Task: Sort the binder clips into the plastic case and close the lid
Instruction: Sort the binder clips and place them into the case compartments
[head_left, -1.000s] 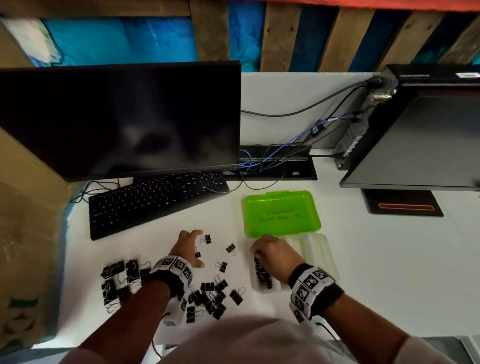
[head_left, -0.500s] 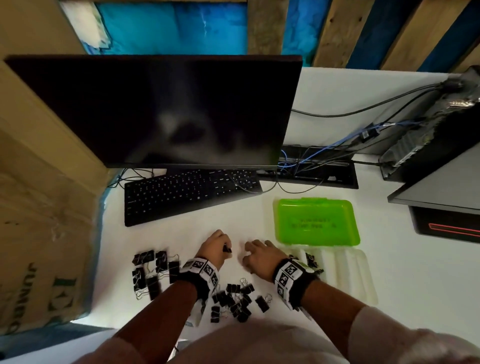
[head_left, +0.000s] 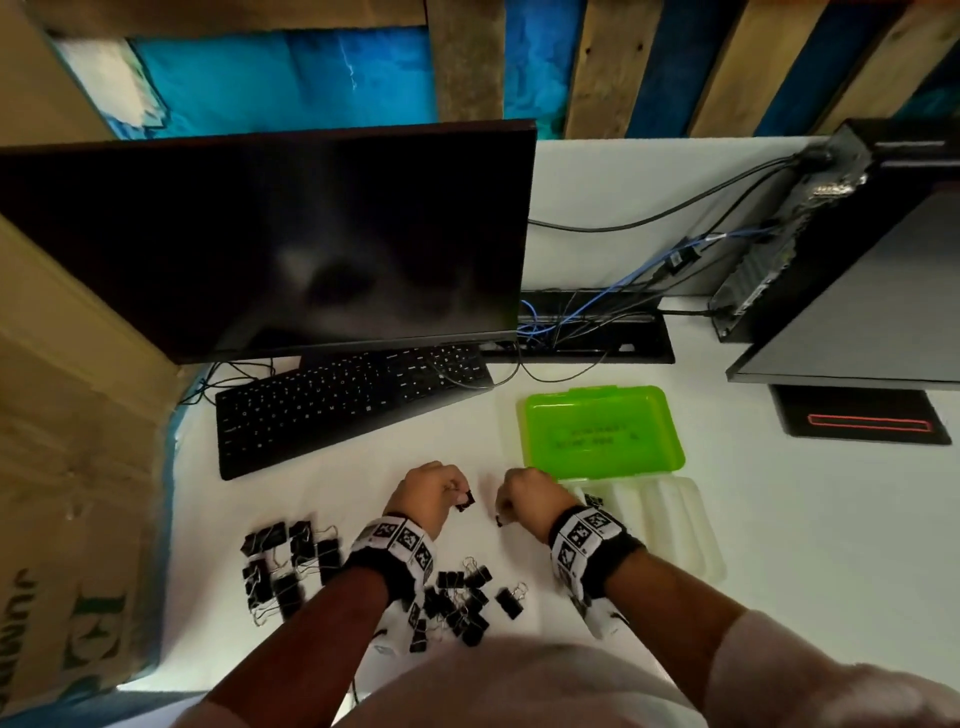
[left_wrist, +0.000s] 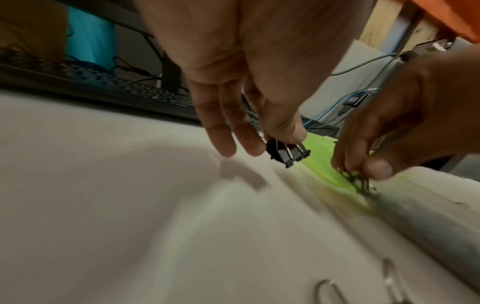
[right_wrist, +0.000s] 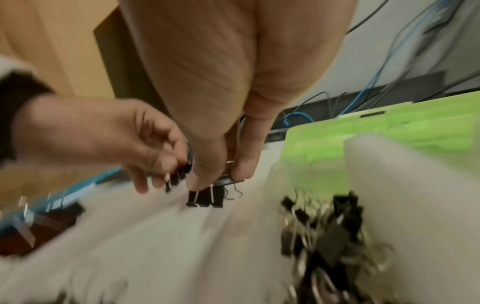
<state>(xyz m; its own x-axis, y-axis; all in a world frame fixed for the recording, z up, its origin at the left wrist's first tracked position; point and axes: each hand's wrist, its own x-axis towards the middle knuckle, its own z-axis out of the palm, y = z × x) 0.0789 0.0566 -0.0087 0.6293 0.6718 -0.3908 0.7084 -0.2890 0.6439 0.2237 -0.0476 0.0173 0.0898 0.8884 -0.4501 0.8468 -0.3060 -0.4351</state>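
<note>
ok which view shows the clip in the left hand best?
Left wrist view: the small black binder clip is sharp, pinched by the left hand above the desk. Head view shows it only as a tiny dark shape. Right wrist view shows it blurred, partly behind the fingers.

This is an office workstation. A white desk (head_left: 779, 545) carries a dark computer monitor (head_left: 270, 244), a black keyboard (head_left: 343, 405) under its edge, a second screen (head_left: 857, 312) at the right, and a tangle of blue and black cables (head_left: 597, 317) running to a tray at the back. Binder clips (head_left: 457, 603), ordinary office stationery, lie scattered on the desk, and a cardboard box (head_left: 67, 493) stands at the left.
</note>
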